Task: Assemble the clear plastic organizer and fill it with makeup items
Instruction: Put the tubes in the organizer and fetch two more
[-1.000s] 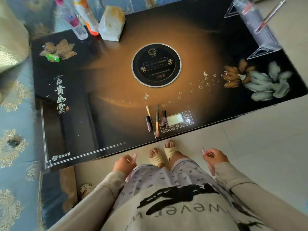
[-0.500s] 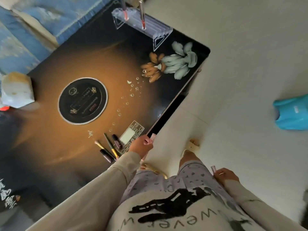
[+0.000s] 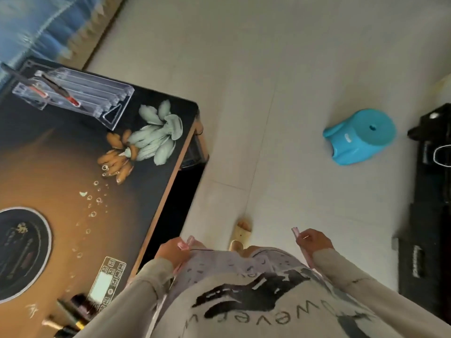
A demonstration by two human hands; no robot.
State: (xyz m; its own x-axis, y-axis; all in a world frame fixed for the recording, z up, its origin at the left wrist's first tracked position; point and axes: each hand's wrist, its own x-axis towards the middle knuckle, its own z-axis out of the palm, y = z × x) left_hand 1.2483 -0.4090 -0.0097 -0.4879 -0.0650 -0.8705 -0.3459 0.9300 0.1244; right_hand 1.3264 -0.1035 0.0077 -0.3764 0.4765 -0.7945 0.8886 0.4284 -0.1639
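The left hand (image 3: pixel 173 251) curls round a pink tube (image 3: pixel 187 242) beside the worktop (image 3: pixel 61 167) edge, while the right hand (image 3: pixel 316 241) pinches a slim pink stick (image 3: pixel 295 233). The clear organizer (image 3: pixel 97 93) stands on the worktop's far corner, well apart from both hands, with a dark pencil (image 3: pixel 58 87) in it.

I see a blue stool (image 3: pixel 358 136) on the pale tiled floor (image 3: pixel 244 69), well apart from the bench (image 3: pixel 61 172). The bench's dark top shows a painted flower (image 3: pixel 156 132), a round black inlay (image 3: pixel 22 252) and a keypad (image 3: pixel 107 284). A black cabinet (image 3: pixel 427 252) stands at the right. A tan slipper (image 3: pixel 241 234) shows near the bench.
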